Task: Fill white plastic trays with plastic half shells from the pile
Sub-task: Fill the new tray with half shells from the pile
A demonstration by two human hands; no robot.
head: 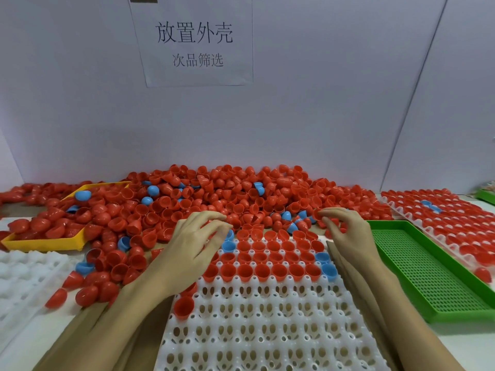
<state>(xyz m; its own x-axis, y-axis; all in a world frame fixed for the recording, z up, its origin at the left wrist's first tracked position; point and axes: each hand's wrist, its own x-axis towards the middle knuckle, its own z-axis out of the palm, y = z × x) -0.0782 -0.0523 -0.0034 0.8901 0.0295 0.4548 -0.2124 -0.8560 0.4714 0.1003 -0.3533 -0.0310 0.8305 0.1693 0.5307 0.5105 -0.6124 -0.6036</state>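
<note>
I take the white tray (267, 325) in front of me as my marker; everything else sits around it. Its far rows are filled: roughly three to four rows of red half shells (270, 270) seated open side up, with a few blue half shells (329, 269) among them at the row ends. One lone red shell (184, 306) sits further toward me at the tray's left edge. All the near rows show bare sockets, so I judge this tray well under half done, with most of it left to fill

Beyond the tray's far edge and off to its left lies the pile (214, 194), mostly red with scattered blue, still large. It spills over a yellow bin (40, 243) to the far left of the tray. An empty white tray (24, 274) waits left of my marker. To the right is a green perforated tray (417, 266), and beyond that another white tray (439, 218) already packed with shells, so at least one appears finished

My left hand (192, 247) hovers over the tray's far left corner, fingers bent and drawn together; I cannot tell whether they hold a shell. My right hand (345, 231) is at the tray's far right corner, at the pile's edge, thumb and fingertips pinching a red shell (317, 214), which I judge is headed for the next free socket
</note>
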